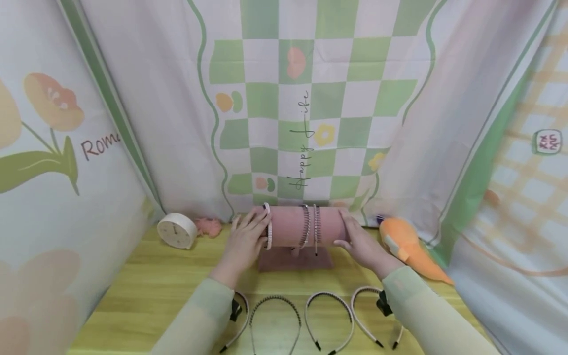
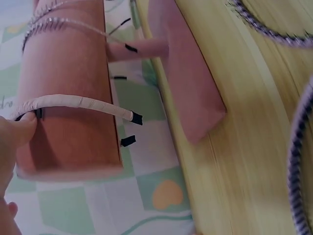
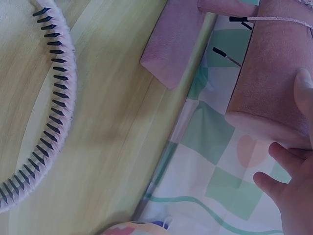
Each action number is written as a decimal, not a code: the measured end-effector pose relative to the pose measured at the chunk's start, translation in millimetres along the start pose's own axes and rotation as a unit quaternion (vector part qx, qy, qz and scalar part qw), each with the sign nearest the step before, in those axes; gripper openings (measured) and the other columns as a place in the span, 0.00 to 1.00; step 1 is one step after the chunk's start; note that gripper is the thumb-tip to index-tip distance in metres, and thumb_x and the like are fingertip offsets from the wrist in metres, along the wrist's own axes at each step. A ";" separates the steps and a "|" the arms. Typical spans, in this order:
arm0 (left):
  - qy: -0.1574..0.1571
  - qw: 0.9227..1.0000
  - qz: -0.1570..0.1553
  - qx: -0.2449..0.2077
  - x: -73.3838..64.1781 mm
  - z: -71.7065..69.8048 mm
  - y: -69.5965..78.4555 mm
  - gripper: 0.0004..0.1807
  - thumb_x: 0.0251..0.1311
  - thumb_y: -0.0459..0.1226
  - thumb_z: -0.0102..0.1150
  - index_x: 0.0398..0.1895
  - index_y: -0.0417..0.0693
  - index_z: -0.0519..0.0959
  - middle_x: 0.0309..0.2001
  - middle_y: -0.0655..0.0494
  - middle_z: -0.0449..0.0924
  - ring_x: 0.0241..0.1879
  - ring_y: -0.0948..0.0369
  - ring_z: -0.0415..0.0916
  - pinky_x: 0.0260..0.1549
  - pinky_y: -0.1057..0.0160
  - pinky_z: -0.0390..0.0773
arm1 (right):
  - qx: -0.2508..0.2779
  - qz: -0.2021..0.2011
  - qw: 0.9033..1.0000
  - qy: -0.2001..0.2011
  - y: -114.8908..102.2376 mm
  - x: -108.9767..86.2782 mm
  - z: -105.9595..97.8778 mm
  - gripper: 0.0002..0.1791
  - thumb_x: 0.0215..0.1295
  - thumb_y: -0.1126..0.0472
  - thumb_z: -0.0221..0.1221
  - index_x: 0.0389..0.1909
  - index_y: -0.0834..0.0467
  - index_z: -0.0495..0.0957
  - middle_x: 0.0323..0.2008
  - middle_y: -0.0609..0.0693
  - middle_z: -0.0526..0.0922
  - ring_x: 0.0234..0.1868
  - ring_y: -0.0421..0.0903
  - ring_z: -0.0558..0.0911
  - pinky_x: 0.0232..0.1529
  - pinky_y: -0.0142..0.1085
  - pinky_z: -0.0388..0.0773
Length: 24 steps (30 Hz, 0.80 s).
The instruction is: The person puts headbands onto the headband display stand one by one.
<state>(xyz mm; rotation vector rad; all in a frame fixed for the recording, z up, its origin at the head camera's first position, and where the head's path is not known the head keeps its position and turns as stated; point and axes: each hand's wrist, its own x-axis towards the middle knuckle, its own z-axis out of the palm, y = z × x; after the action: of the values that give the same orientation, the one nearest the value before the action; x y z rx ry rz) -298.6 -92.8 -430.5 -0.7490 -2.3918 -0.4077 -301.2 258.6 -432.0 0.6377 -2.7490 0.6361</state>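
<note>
A pink plush headband stand [image 1: 288, 224] lies across the table's back, a thick padded roll on a flat base [image 1: 295, 260]. At the roll's left end, my left hand [image 1: 246, 236] pinches a white headband [image 1: 268, 231] that arches over it; in the left wrist view the thumb [image 2: 25, 126] presses at its edge, and black tips [image 2: 137, 118] stick out below. Two thin silvery toothed headbands [image 1: 306, 227] sit right of the roll's middle. My right hand [image 1: 361, 244] rests against the right end, its thumb [image 3: 304, 90] straight along the pink surface, its other fingers spread.
Several headbands [image 1: 329, 296] lie in a row along the table's front, beneath the forearms. A round white clock [image 1: 176, 230] and a pink crumpled item [image 1: 208, 227] stand back left. An orange carrot-shaped plush [image 1: 412, 249] lies at right. Patterned curtains [image 1: 317, 103] hang behind.
</note>
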 end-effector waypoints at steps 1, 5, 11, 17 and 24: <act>-0.009 1.000 -0.004 0.001 2.3 0.9 3.2 0.37 0.59 0.39 0.69 0.72 0.53 0.68 0.70 0.57 0.67 0.69 0.50 0.61 0.65 0.40 0.57 | 0.000 0.001 1.000 0.000 0.0 0.0 -0.1 0.53 0.69 0.54 0.61 0.79 0.53 0.33 0.75 0.67 0.49 0.68 0.67 0.63 0.66 0.58 0.60; -0.039 0.999 -0.014 0.013 12.3 6.6 17.7 0.37 0.61 0.41 0.67 0.74 0.57 0.65 0.71 0.61 0.64 0.68 0.53 0.62 0.64 0.43 0.58 | -0.002 0.004 1.000 0.000 1.0 0.0 0.4 0.53 0.69 0.53 0.61 0.79 0.53 0.33 0.75 0.67 0.48 0.67 0.68 0.63 0.66 0.59 0.60; -0.059 0.998 -0.012 0.007 25.8 16.0 38.4 0.36 0.62 0.41 0.66 0.74 0.58 0.65 0.72 0.62 0.63 0.69 0.55 0.60 0.65 0.46 0.56 | -0.003 0.007 1.000 0.007 2.6 -0.7 1.9 0.53 0.68 0.53 0.62 0.80 0.52 0.33 0.74 0.67 0.50 0.63 0.70 0.68 0.63 0.60 0.64; -0.068 0.998 -0.013 -0.005 34.8 21.5 52.6 0.37 0.62 0.40 0.66 0.74 0.59 0.65 0.71 0.61 0.64 0.70 0.55 0.59 0.66 0.43 0.55 | 0.000 0.004 1.000 0.006 1.3 -0.6 2.3 0.53 0.68 0.54 0.62 0.80 0.51 0.33 0.75 0.66 0.49 0.66 0.68 0.65 0.65 0.59 0.61; -0.078 0.997 -0.010 -0.001 37.9 24.2 58.9 0.36 0.63 0.43 0.64 0.74 0.59 0.64 0.72 0.62 0.62 0.71 0.57 0.57 0.66 0.43 0.55 | 0.003 0.003 1.000 0.007 2.0 -1.5 1.4 0.53 0.68 0.55 0.62 0.80 0.51 0.33 0.75 0.66 0.48 0.68 0.67 0.62 0.67 0.58 0.59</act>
<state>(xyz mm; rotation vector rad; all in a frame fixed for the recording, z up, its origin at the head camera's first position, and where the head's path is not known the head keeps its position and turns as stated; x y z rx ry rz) -299.4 -19.6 -419.4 -0.7840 -2.5461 -0.3731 -301.0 260.1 -434.4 0.6257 -2.7380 0.6480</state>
